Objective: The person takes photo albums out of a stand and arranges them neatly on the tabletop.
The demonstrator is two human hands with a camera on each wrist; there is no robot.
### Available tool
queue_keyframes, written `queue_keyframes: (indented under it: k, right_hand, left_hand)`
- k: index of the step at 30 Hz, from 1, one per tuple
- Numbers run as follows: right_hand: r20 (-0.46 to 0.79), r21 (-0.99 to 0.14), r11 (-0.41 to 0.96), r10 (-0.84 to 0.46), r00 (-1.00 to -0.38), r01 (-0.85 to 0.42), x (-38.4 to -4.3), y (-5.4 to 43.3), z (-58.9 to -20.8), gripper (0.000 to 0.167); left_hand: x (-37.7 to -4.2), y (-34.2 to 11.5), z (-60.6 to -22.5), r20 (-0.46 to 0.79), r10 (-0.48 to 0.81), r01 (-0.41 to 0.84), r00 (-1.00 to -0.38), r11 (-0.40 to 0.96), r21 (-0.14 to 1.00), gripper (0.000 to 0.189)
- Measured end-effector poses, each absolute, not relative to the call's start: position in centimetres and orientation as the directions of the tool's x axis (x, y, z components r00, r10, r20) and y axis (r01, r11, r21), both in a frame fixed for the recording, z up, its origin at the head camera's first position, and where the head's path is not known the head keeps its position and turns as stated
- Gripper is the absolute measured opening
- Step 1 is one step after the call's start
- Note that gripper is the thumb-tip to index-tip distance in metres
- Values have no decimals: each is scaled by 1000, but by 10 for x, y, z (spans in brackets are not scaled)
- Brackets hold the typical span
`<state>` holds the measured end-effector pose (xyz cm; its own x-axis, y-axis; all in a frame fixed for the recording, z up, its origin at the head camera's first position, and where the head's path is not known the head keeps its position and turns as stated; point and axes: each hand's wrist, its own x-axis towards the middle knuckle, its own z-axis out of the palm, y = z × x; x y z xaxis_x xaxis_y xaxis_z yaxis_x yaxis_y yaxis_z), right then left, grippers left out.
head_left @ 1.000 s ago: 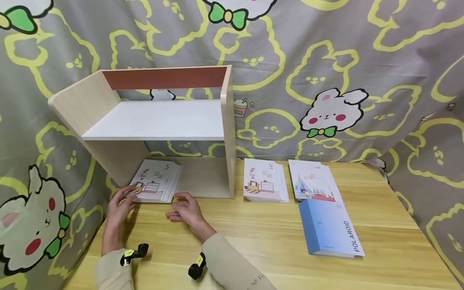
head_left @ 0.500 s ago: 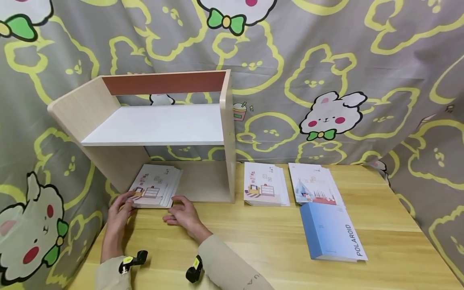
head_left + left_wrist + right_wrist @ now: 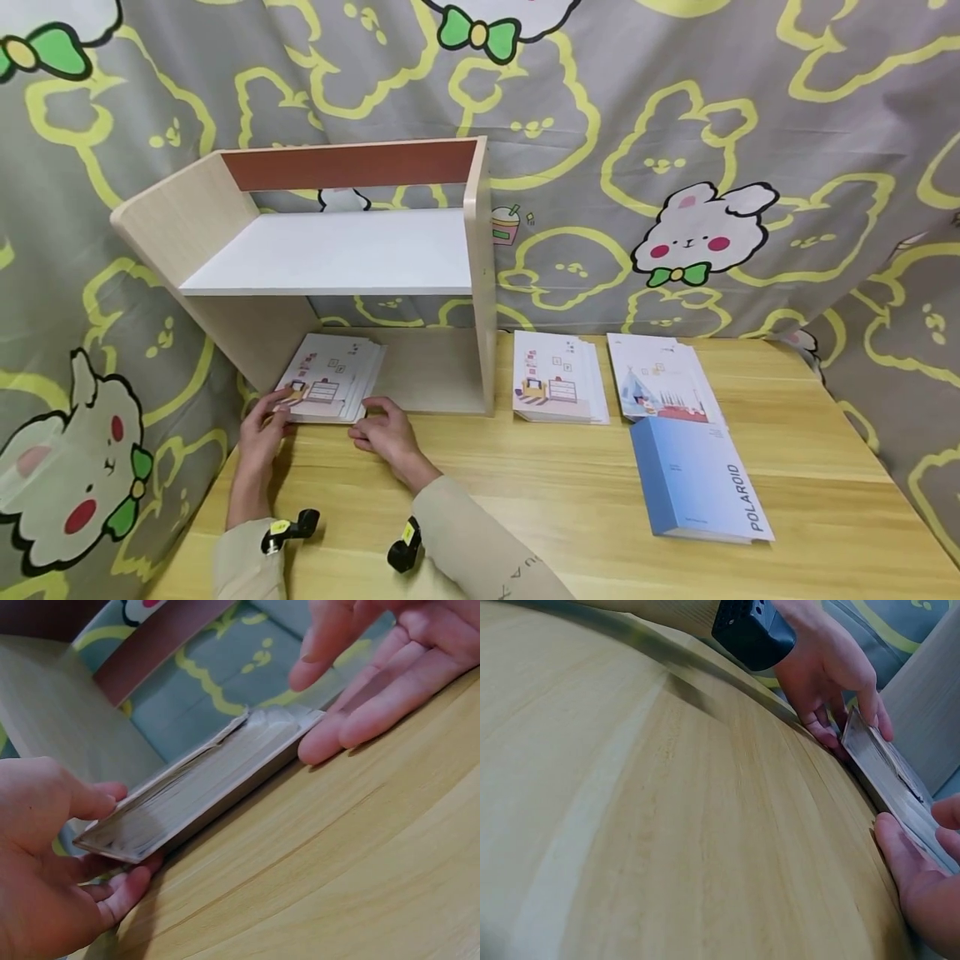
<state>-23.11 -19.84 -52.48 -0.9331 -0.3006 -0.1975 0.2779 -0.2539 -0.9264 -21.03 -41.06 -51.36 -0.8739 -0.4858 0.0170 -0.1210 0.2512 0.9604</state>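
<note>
A thick white book (image 3: 326, 379) with a drawing of a yellow armchair and dresser lies on the lower level of a small wooden bookshelf (image 3: 420, 375), its near edge at the shelf's front. My left hand (image 3: 261, 433) grips the near left corner. In the left wrist view that thumb lies on the cover, with fingers under the book's edge (image 3: 202, 791). My right hand (image 3: 392, 442) is at the near right corner, fingertips right at the edge. In the left wrist view the right hand's fingers (image 3: 375, 720) are extended and hold nothing.
Right of the shelf lie a similar armchair book (image 3: 555, 379) and a book with a tent picture (image 3: 652, 379). A blue POLAROID book (image 3: 701, 483) overlaps the tent book's near edge. A patterned curtain (image 3: 562, 192) hangs behind the wooden table (image 3: 555, 517).
My right hand stays at the book's near right corner, its fingers shifting slightly there. My left hand keeps its grip, and the book has barely moved. The head view shifts a little.
</note>
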Motion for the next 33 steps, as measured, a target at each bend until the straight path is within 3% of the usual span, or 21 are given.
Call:
queue_keyframes:
  k: [14, 24, 33]
  right_hand:
    - [-169, -919, -291, -314, -934, 264, -244, -206, -529, 30]
    - [-206, -922, -286, -214, -955, 263, -241, -212, -526, 28]
    - [-219, -928, -260, -198, -955, 267, -242, -213, -525, 29]
  left_hand:
    - [-215, -413, -513, -19, -480, -143, -877, 224, 964, 38]
    - [-208, -416, -512, -81, -500, -137, -862, 75, 988, 40]
    - [-206, -420, -513, -98, -477, -134, -873, 41, 990, 42]
